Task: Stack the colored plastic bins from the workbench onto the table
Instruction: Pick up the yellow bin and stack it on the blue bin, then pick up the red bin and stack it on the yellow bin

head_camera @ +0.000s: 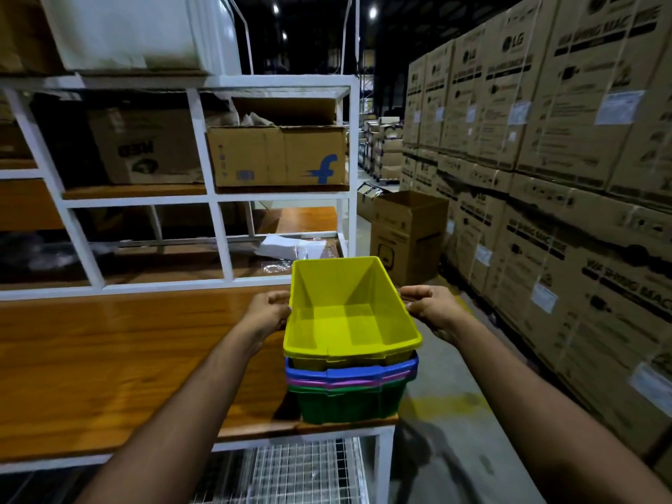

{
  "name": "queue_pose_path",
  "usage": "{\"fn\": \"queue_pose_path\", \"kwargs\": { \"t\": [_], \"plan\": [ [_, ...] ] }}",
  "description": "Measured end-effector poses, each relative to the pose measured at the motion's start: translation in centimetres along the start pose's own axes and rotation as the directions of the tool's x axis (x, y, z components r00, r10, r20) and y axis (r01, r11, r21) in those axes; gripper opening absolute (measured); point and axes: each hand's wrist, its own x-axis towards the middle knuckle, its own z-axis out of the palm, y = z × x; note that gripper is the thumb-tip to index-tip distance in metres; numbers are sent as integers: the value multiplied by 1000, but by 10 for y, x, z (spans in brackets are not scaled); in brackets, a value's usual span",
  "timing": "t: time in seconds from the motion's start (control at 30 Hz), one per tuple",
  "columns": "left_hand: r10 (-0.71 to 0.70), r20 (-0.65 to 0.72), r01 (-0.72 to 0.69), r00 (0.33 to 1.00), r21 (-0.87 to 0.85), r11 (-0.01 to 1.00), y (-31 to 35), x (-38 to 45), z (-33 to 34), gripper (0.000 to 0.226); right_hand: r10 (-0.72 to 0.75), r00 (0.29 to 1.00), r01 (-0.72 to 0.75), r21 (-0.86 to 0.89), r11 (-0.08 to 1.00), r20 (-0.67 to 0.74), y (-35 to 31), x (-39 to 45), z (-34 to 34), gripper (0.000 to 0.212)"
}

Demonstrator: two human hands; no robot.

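A nested stack of plastic bins stands at the right front corner of the wooden workbench (109, 358). The yellow bin (345, 318) is on top and empty. Below it show the rims of a blue bin (349, 372) and a pink bin (349, 383), with a green bin (349, 403) at the bottom. My left hand (267, 311) grips the yellow bin's left rim. On the right rim, my right hand (431, 307) holds the same bin. The yellow bin sits slightly raised in the blue one.
A white metal shelf frame (214, 227) with cardboard boxes (278, 156) rises behind the bench. Tall stacks of brown cartons (545, 140) line the right side. An open carton (407, 234) stands on the concrete floor aisle. A wire grid shelf (291, 471) lies under the bench.
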Motion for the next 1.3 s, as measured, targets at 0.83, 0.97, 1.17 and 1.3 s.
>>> {"fn": "queue_pose_path", "kwargs": {
  "t": [0.83, 0.97, 1.17, 1.3],
  "plan": [
    [139, -304, -35, 943, 324, 945, -52, -47, -143, 50, -517, 853, 399, -733, 552, 75, -21, -4, 115, 29],
    [160, -309, -15, 938, 423, 906, -65, -73, -214, 51, -506, 820, 522, -710, 473, 266, -17, -17, 209, 25],
    [205, -296, 30, 933, 631, 775, -109, -114, -347, 53, -429, 772, 626, -680, 382, 470, 5, -38, 373, 33],
    [229, -294, 88, 928, 770, 632, -141, -145, -441, 55, -371, 733, 679, -646, 349, 570, 26, -65, 489, 50]
  ]
}}
